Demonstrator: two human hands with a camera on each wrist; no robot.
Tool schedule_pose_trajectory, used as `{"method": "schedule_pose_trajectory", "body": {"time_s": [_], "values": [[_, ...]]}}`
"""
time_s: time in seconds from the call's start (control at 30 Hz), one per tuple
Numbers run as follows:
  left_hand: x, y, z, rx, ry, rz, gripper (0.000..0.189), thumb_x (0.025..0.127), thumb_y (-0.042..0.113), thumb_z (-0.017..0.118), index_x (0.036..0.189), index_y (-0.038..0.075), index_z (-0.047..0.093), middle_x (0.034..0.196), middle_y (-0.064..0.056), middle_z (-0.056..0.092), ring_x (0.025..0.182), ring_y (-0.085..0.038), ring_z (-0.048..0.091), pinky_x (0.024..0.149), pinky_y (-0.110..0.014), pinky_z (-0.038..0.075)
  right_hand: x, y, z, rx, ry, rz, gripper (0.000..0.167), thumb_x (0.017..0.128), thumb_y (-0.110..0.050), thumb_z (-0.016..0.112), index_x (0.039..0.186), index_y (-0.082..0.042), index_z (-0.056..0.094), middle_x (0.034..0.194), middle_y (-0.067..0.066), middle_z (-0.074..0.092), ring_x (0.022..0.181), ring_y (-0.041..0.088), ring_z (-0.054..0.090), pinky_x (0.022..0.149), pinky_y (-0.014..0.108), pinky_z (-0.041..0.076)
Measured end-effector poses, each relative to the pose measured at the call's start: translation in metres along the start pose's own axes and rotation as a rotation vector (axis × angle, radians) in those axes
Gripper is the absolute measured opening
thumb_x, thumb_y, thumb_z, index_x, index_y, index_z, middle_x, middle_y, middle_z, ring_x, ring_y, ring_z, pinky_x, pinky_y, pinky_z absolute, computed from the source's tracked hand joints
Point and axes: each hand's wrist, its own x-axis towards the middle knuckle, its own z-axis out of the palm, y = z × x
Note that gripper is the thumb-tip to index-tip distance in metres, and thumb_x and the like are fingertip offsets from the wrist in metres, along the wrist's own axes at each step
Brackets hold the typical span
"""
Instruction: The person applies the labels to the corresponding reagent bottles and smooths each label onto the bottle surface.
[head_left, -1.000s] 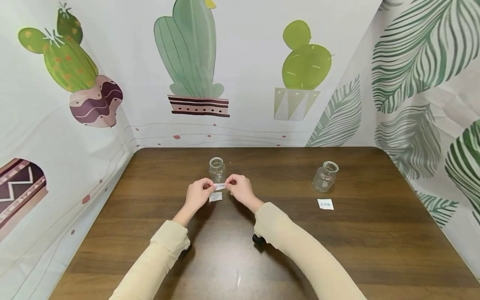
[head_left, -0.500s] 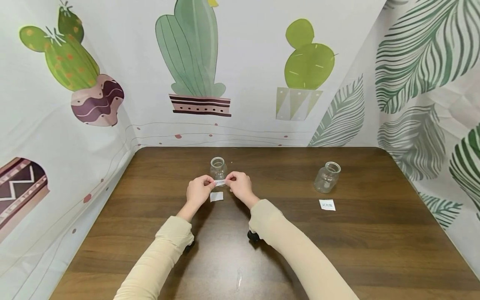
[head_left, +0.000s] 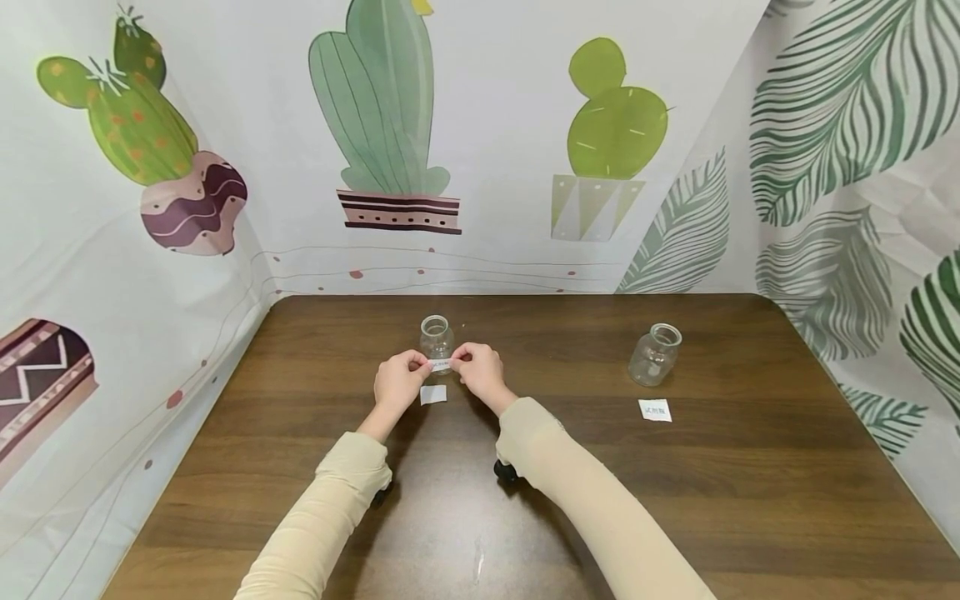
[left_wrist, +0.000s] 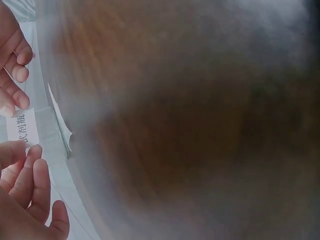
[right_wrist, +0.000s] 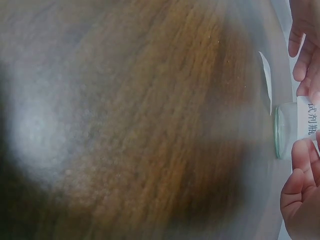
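Observation:
A white label (head_left: 440,365) printed with dark characters is stretched flat between both hands, in front of the lower part of a clear glass jar (head_left: 436,333). My left hand (head_left: 399,382) pinches its left end between thumb and index finger. The right end is pinched by my right hand (head_left: 480,373) in the same way. In the right wrist view the label (right_wrist: 307,119) overlaps the jar wall (right_wrist: 287,131), its writing facing out. Just below the hands, a small white paper piece (head_left: 433,394) lies on the table.
A second clear glass jar (head_left: 655,356) stands to the right on the brown wooden table (head_left: 570,517), with a printed white label (head_left: 655,410) lying in front of it. Behind the table hangs a white cloth (head_left: 502,150) with cactus and leaf prints.
Both hands have moved slightly away from the body, bringing the label from in front of the jar to overlap its lower wall. Over the last half second they barely move.

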Motion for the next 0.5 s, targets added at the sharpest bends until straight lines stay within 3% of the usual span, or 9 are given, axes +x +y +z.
{"method": "schedule_pose_trajectory", "body": {"time_s": [0.5], "values": [[0.0005,0.0004,0.0008,-0.004,0.012,-0.037,0.011,0.076,0.028,0.065,0.076,0.016,0.065,0.076,0.0,0.069,0.07,-0.022,0.062,0.053,-0.03,0.039,-0.0032,-0.0011,-0.0019,0.046,-0.027,0.001,0.005,0.079,-0.017,0.063,0.078,-0.013,0.066,0.068,0.0,0.066,0.045,0.003,0.055,0.063,0.024,0.042]]}}
